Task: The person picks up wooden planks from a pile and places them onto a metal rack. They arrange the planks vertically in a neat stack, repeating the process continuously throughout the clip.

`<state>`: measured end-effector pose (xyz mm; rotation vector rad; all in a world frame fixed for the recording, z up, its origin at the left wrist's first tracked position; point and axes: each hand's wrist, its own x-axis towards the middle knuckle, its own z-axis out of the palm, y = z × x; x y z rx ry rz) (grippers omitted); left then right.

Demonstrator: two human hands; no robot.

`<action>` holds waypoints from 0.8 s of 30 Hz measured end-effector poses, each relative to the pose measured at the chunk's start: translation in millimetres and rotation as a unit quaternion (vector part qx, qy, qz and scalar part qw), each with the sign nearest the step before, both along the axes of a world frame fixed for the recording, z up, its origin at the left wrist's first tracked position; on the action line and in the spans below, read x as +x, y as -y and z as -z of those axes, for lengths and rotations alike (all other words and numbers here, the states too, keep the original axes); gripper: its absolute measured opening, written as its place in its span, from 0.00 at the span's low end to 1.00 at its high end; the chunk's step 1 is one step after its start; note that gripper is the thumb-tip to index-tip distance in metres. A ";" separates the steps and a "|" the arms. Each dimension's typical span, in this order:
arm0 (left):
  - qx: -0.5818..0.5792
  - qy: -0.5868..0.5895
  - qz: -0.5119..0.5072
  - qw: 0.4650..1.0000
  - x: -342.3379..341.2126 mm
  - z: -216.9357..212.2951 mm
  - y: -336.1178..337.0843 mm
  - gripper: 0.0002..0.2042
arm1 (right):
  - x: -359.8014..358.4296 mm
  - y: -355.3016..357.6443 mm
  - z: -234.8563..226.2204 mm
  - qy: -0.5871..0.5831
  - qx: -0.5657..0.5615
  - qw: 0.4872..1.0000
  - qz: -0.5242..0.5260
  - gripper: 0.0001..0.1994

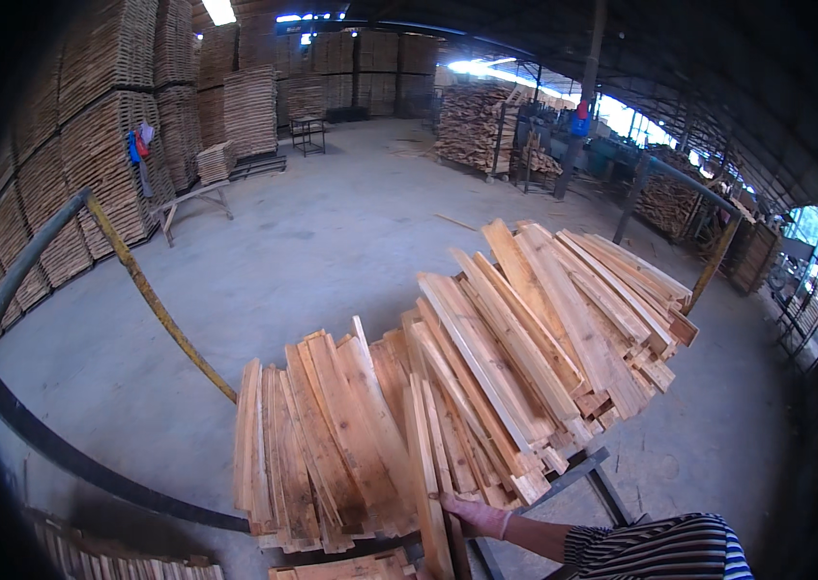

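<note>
Head view: right hand (pixel 475 515) grips plank (pixel 425 464) at stack's (pixel 486 387) near edge; stiff, light, splintery, best held near end. Left hand unseen.

A gloved right hand (pixel 475 515) grips one slat (pixel 425 483) among stacked wooden slats (pixel 486 377).

metal cart frame (pixel 591 471), stacked wooden slats (pixel 448 387)

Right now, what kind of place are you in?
Probably a timber yard or pallet workshop: a heap of cut wooden slats by my right hand, tall stacks of boards along the wall, and a bare concrete floor.
</note>
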<state>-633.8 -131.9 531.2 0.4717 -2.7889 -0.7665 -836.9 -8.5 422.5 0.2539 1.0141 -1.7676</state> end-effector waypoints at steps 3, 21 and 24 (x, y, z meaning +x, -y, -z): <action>0.180 -0.035 -0.020 0.983 52.6 19.1 -33.6 0.39 | 38.3 -10.9 -9.8 -0.091 0.006 0.996 -0.022 0.32; 0.660 -0.292 -0.327 0.610 252.6 20.1 88.9 0.46 | 304.2 122.2 -66.3 -0.187 -0.167 0.891 -0.379 0.41; 0.592 -0.340 -0.310 0.661 313.0 39.3 78.6 0.54 | 345.5 123.4 -74.8 -0.176 -0.155 0.855 -0.462 0.62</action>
